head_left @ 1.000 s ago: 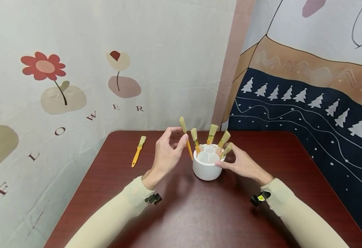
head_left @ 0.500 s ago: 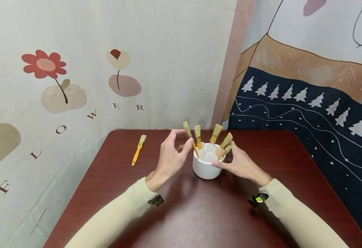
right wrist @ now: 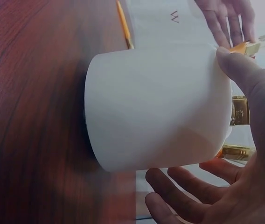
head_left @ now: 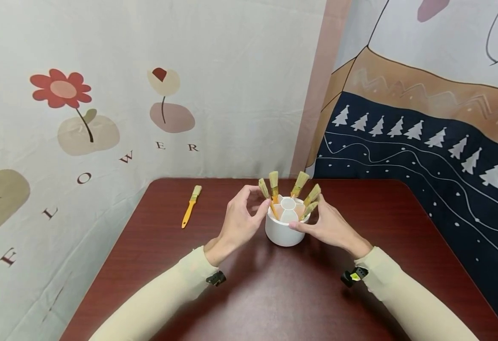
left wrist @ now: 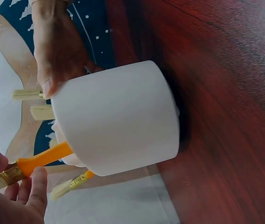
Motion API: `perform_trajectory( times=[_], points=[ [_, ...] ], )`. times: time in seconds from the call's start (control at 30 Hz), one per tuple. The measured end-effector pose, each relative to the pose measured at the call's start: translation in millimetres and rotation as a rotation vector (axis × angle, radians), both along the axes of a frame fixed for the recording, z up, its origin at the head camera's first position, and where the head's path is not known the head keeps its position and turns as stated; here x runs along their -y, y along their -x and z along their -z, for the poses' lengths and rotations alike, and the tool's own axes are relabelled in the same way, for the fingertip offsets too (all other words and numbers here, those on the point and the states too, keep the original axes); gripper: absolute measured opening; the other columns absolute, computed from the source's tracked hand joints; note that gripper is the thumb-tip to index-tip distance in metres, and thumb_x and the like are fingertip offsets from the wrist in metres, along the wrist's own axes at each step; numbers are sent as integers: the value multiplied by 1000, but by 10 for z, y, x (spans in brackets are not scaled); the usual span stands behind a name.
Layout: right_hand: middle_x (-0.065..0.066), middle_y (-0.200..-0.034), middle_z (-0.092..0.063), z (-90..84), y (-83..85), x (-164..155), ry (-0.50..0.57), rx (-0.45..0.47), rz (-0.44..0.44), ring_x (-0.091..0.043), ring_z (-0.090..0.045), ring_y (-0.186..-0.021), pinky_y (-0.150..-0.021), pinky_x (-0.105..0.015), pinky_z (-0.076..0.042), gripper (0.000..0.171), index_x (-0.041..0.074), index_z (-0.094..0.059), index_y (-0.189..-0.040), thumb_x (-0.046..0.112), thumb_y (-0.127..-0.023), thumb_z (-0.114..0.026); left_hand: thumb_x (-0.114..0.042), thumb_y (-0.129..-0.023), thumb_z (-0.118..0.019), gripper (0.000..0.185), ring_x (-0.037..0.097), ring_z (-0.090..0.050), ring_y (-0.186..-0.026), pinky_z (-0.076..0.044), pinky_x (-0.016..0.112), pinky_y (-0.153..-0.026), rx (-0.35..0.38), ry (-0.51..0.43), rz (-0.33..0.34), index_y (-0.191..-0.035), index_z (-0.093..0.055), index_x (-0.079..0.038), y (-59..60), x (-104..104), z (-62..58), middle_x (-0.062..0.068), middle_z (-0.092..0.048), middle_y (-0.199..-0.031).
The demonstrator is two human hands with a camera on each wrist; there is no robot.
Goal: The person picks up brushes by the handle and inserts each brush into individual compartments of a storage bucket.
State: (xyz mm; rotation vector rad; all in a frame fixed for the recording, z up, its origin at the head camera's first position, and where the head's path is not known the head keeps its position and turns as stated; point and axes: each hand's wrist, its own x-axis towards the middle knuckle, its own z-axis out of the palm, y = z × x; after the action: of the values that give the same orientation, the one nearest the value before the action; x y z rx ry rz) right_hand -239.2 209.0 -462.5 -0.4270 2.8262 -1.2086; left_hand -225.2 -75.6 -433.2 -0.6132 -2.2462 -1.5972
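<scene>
A white round holder (head_left: 284,232) stands on the dark red table (head_left: 274,293) with several orange-handled brushes upright in its compartments. My left hand (head_left: 260,198) pinches the leftmost brush (head_left: 267,193) by its handle, whose lower end is inside the holder's left compartment. My right hand (head_left: 306,215) grips the holder's right side, thumb on the near rim. In the left wrist view the orange handle (left wrist: 41,158) enters the holder (left wrist: 118,116) beside my fingers (left wrist: 35,189). The right wrist view shows my thumb (right wrist: 242,79) on the holder (right wrist: 156,112).
One more orange-handled brush (head_left: 190,207) lies loose on the table at the far left, near the flower-print cloth wall (head_left: 104,118). A dark blue cloth with white trees (head_left: 423,156) hangs behind on the right. Bare tabletop lies in front of the holder.
My left hand has lowered the brush it pinches down into the holder's left compartment. The right hand has stayed on the holder.
</scene>
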Motion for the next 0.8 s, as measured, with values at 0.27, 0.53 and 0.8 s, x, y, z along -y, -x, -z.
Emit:
perform_trajectory(
  times=[0.27,0.53,0.8],
  points=[
    [-16,-165,-66,-4,-7,22,5,9,12,-39,-65,-152,-124,-72,-54,122,19,-26,-179,74,-92,-91,-6,-109,-79,27,32,-85,-118,-72,33,-97,41,39,1,-134,-70,0,20,-3,94,19,-83,-128],
    [-17,-166,-65,3,-10,31,-4,5,17,-41,-64,-155,-125,-73,-53,121,15,-28,-177,73,-91,-92,-7,-110,-78,26,29,-85,-114,-71,31,-97,72,101,-13,-134,-71,0,36,-2,181,18,-84,-124],
    [-17,-164,-67,11,-1,34,-16,4,25,-39,-68,-149,-120,-69,-58,120,15,-30,-176,74,-91,-91,-9,-109,-79,26,25,-85,-109,-71,32,-95,84,129,-29,-134,-72,-3,46,-4,232,15,-85,-121]
  ],
)
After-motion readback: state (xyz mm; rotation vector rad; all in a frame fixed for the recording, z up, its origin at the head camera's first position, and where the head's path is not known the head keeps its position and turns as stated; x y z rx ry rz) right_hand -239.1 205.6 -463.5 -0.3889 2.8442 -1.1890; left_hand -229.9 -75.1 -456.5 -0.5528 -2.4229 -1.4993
